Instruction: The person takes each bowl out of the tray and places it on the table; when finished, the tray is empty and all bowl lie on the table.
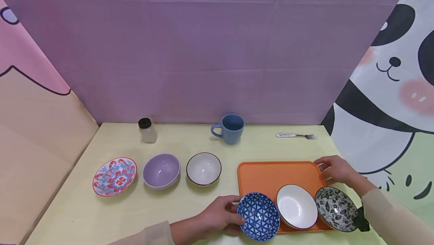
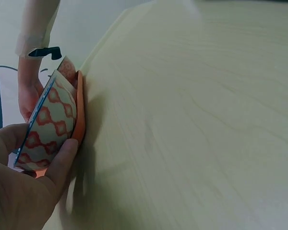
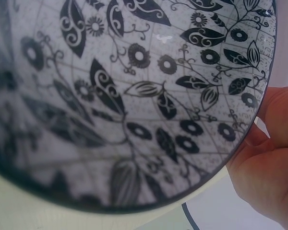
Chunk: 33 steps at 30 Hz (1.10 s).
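My left hand [image 1: 218, 216] grips a blue-and-white patterned bowl [image 1: 259, 216], thumb at its rim and fingers below. In the left wrist view the bowl's outside [image 2: 50, 124] shows red motifs, and it sits tilted by the tray's edge. An orange tray [image 1: 271, 173] lies under the bowls. At its far right corner my right hand [image 1: 335, 169] holds the rim with bent fingers. A white bowl [image 1: 297, 206] and a black-and-white floral bowl [image 1: 336, 207] stand on the tray. The floral bowl [image 3: 134, 105] hides most of the right hand in the right wrist view.
Left of the tray stand a small white bowl [image 1: 203, 169], a purple bowl [image 1: 161, 171] and a red-and-blue patterned plate [image 1: 115, 177]. Farther back are a black-lidded jar [image 1: 147, 131], a blue mug [image 1: 232, 130] and a fork [image 1: 296, 136]. A purple cloth wall [image 1: 210, 49] rises behind the table.
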Tool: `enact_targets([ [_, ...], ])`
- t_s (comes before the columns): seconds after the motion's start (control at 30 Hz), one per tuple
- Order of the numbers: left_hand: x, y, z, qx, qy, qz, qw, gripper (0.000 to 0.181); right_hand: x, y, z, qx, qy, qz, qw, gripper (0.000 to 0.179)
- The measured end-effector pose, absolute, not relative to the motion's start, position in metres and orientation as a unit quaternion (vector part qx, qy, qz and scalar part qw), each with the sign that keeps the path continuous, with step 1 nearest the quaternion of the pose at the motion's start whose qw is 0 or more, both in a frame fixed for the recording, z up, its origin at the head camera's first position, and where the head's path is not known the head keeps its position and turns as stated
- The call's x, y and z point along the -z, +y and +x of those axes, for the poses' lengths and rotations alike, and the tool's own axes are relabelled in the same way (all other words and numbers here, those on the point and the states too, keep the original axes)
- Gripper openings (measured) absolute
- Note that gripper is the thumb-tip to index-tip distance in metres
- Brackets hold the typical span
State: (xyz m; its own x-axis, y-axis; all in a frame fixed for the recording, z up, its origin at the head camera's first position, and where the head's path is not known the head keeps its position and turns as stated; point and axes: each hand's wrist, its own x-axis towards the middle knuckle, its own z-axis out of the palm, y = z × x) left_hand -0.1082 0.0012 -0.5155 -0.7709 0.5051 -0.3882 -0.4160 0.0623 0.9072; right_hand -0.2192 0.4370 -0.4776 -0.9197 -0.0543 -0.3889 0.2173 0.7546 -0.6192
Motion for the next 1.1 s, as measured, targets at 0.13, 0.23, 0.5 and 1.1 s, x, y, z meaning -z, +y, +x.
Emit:
enact_targets([
  [0.13,0.517,0.001,-0.108,-0.687,0.646,0.034,0.332,0.066,0.479,0.438,-0.219,0.348,0.916,0.046,0.194,0.052],
  [0.23,0.518,0.001,-0.107,-0.693,0.642,0.035,0.325,0.062,0.479,0.438,-0.22,0.346,0.917,0.047,0.194,0.051],
  [0.5,0.518,-0.002,-0.105,-0.709,0.631,0.024,0.314,0.06,0.479,0.437,-0.219,0.35,0.915,0.045,0.193,0.051],
  [1.1,0.5,-0.034,-0.105,-0.715,0.632,0.026,0.298,0.06,0.48,0.437,-0.219,0.339,0.921,0.042,0.186,0.049],
])
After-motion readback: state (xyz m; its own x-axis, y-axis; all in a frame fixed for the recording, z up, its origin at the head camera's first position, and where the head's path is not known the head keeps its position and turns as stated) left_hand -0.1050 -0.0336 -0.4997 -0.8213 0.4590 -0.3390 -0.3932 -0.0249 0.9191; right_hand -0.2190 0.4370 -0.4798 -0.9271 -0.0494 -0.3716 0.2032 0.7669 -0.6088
